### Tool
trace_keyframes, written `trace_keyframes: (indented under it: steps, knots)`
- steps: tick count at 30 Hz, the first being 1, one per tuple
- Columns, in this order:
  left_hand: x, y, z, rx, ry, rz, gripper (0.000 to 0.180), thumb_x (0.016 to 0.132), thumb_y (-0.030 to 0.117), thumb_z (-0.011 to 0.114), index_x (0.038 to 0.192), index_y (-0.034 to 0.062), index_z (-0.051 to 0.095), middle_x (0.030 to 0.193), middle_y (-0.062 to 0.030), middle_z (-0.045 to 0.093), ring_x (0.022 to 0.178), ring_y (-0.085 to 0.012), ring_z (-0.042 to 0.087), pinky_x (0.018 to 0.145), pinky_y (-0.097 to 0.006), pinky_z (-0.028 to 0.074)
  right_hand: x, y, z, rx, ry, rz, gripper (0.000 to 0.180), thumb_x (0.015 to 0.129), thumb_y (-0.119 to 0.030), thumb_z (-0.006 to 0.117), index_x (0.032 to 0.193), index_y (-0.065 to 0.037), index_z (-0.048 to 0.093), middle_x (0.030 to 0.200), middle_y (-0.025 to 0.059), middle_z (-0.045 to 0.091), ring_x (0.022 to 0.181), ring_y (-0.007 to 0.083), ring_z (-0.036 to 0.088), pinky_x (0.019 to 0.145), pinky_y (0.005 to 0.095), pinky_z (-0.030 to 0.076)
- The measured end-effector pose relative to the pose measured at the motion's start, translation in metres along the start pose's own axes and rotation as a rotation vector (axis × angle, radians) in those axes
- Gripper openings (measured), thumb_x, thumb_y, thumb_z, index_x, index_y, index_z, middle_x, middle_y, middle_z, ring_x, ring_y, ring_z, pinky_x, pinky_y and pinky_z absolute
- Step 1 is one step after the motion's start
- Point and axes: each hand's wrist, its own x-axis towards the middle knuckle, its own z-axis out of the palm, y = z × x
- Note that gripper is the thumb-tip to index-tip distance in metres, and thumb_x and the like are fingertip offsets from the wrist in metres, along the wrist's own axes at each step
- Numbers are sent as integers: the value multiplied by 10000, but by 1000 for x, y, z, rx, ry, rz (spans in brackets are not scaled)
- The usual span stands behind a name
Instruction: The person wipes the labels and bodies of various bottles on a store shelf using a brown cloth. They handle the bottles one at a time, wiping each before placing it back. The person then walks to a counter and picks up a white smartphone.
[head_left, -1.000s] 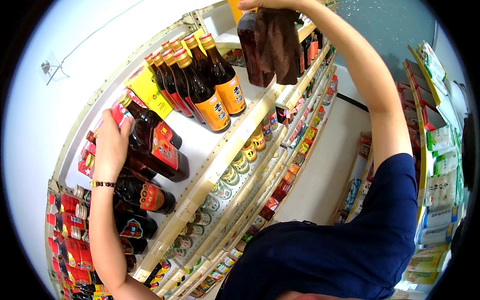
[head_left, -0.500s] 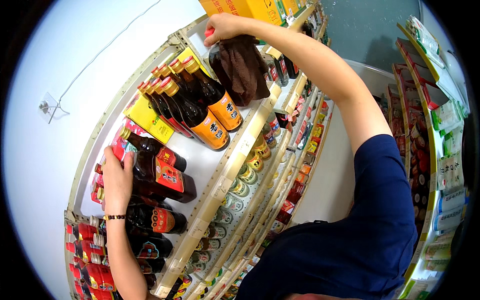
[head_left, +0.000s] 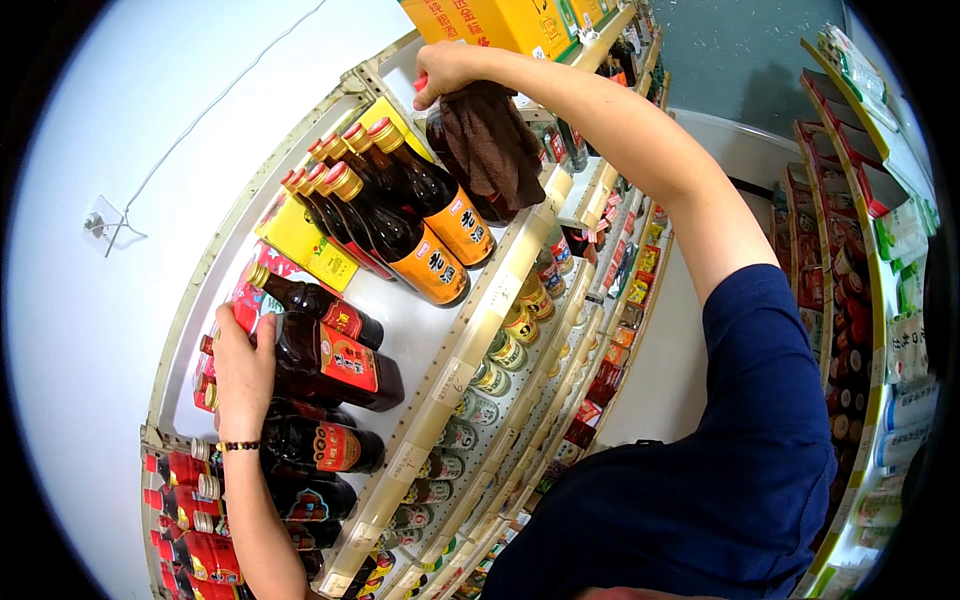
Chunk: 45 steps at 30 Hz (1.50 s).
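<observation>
Dark bottles (head_left: 335,360) on white shelf (head_left: 422,322)

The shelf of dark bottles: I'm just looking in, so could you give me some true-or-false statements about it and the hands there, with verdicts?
1. A beaded bracelet sits on the wrist of the left hand. True.
2. The left hand touches no bottle. False: it holds the square red-labelled bottle near its top.
3. The right hand holds a red cap. True.
4. The cloth below the right hand is white. False: it is a brown cloth.
5. The orange-labelled bottles stand between the two hands' bottles. True.
</observation>
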Motion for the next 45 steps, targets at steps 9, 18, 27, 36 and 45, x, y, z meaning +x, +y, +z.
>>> trace_keyframes:
  steps: [9, 18, 27, 36, 45]
  knots:
    - [-3, 3, -2, -48, 40, 47, 339, 896, 250, 537, 1007, -46, 415, 899, -278, 582, 835, -406, 565, 738, -419, 441, -2, 0, 5, -32, 18, -38, 532, 652, -438, 746, 914, 15, 648, 900, 210, 648, 874, 333, 622, 763, 381, 482]
    - [4, -1, -1, 14, 31, 11, 400, 875, 323, 572, 1006, -37, 458, 816, -270, 602, 772, -418, 581, 667, -437, 448, -28, 16, -16, -26, 43, 27, 856, 631, -597, 701, 1151, 63, 534, 1145, 236, 563, 1072, 331, 547, 905, 357, 434]
    - [7, -8, -12, 35, 81, 99, 382, 777, 254, 679, 911, -72, 529, 756, -260, 593, 721, -405, 580, 642, -417, 450, -107, 52, -77, 246, 250, 83, 473, 709, -366, 687, 964, 30, 647, 890, 203, 652, 860, 263, 626, 786, 328, 475]
    - [23, -2, -43, -48, 160, 115, 407, 787, 344, 668, 834, -47, 564, 647, -171, 567, 600, -270, 563, 586, -355, 447, -164, 32, -95, 328, 150, 274, 358, 777, -311, 684, 905, 21, 639, 653, 61, 611, 587, 124, 565, 570, 270, 462]
    - [81, 13, -181, -110, 248, 211, 463, 820, 492, 610, 983, 58, 621, 721, 47, 558, 628, -33, 478, 567, -180, 381, -171, 66, -81, 362, 141, 93, 324, 858, -266, 622, 1051, -9, 578, 703, -14, 555, 611, 24, 484, 527, 166, 373]
